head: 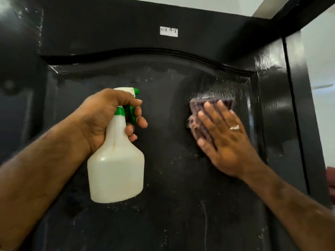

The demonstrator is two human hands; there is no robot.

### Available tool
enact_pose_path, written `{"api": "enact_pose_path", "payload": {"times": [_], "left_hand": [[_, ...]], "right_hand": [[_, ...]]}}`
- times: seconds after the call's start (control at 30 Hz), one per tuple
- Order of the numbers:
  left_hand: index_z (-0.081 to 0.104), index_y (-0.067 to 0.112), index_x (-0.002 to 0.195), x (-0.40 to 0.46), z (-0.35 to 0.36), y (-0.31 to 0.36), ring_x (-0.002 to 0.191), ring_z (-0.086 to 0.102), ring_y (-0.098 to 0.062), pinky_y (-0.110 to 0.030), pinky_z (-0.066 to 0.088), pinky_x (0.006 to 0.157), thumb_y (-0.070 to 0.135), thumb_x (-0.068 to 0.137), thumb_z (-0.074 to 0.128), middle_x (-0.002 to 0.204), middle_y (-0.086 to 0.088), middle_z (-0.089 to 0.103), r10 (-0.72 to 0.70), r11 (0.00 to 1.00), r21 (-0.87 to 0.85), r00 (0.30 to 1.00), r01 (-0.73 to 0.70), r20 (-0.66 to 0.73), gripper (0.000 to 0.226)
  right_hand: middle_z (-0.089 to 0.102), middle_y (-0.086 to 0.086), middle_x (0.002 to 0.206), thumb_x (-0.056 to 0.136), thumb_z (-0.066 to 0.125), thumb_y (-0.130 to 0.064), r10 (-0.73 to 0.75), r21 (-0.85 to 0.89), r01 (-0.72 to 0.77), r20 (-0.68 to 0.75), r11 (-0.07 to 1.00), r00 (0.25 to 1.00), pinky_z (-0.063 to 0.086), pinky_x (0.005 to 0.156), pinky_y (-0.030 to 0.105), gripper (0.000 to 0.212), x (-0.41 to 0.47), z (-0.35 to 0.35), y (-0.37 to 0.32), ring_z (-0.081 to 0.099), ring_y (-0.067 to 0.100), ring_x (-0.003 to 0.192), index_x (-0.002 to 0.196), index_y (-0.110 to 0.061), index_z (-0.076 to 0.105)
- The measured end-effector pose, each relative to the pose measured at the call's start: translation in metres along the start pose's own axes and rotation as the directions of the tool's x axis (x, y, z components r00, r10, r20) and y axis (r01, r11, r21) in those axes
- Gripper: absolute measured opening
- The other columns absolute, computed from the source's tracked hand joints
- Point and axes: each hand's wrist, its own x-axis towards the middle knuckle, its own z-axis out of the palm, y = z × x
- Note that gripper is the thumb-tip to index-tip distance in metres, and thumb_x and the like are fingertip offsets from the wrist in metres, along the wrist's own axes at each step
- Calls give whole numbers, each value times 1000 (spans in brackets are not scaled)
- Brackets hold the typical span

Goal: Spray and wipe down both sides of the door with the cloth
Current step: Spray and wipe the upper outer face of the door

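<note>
A glossy black panelled door (163, 78) fills the view, with wet streaks and droplets on its upper panel. My left hand (107, 115) grips the neck of a white spray bottle (116, 169) with a green trigger and nozzle, fingers curled round the trigger, nozzle pointing at the door. My right hand (224, 140) lies flat with straight fingers, pressing a folded purple cloth (199, 113) against the door's upper right panel. Most of the cloth is hidden under the palm.
A small white label (169, 31) is stuck on the door's top rail. The black door frame (306, 105) runs down the right side, with a bright room beyond it and a red object (330, 178) at the right edge.
</note>
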Motion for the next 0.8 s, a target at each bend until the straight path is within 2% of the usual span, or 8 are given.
{"api": "enact_pose_path", "payload": {"times": [0.1, 0.17, 0.27, 0.43, 0.53, 0.67, 0.73, 0.8], "left_hand": [[68, 10, 82, 5, -14, 7, 45, 52, -17, -33, 56, 56, 25, 84, 70, 87, -16, 75, -6, 1000, 1, 1000, 6, 2, 15], [69, 11, 86, 8, -19, 11, 46, 53, -17, -33, 56, 57, 25, 85, 69, 86, -14, 76, -6, 1000, -9, 1000, 5, -15, 14], [68, 11, 89, 10, -26, 11, 46, 51, -17, -32, 56, 55, 23, 87, 67, 85, -14, 74, 2, 1000, -20, 1000, -2, 1, 12], [68, 9, 85, 1, -38, -1, 45, 52, -18, -32, 55, 54, 23, 86, 69, 84, -18, 74, -38, 999, -28, 999, 39, 32, 14], [68, 8, 82, -2, -50, -2, 44, 53, -18, -32, 55, 53, 24, 86, 69, 86, -20, 75, -32, 999, -17, 999, 33, 38, 16], [68, 7, 84, 1, -54, 6, 45, 53, -18, -33, 55, 55, 24, 85, 69, 86, -19, 75, -15, 1000, -12, 1000, 15, -10, 17], [68, 8, 86, 2, -53, 7, 46, 53, -18, -33, 56, 56, 24, 85, 69, 86, -19, 75, -8, 1000, -17, 999, 8, -33, 16], [68, 8, 86, 0, -52, 5, 46, 53, -18, -33, 56, 56, 23, 84, 69, 85, -19, 75, -10, 1000, -16, 999, 9, -51, 16]], "right_hand": [[17, 3, 179, 109, 28, -59, 252, -12, -253, -61, 967, 966, 17, 131, 59, 71, 70, 4, 1, 8, 30, 167, 170, -22, 27], [16, 4, 180, 108, 24, -63, 309, -16, -311, -76, 950, 948, 13, 132, 58, 75, 113, 11, -16, 8, 33, 166, 171, -21, 25], [9, 4, 180, 108, 24, -63, 205, -16, -205, -40, 979, 978, 9, 132, 58, 75, 122, 14, -56, 2, 32, 167, 172, -22, 21], [13, 3, 180, 111, 40, -55, -205, 59, 199, 122, 978, 971, 15, 132, 59, 69, 23, -2, -74, 4, 31, 167, 170, -20, 27], [23, 5, 178, 110, 36, -60, -75, -11, 76, 48, 997, 996, 25, 127, 64, 71, 29, -3, -34, 13, 32, 166, 167, -18, 35], [15, 2, 180, 106, 20, -68, 254, -2, -254, -22, 967, 967, 14, 132, 57, 79, 118, 3, -31, 6, 30, 167, 170, -22, 26], [14, 2, 180, 105, 21, -67, 241, 12, -241, -34, 971, 970, 11, 132, 57, 79, 150, 13, -54, 6, 31, 167, 171, -23, 24], [11, 1, 180, 107, 23, -65, 92, 13, -92, -21, 996, 996, 9, 133, 57, 75, 156, 15, -84, 2, 30, 167, 172, -25, 22]]}}
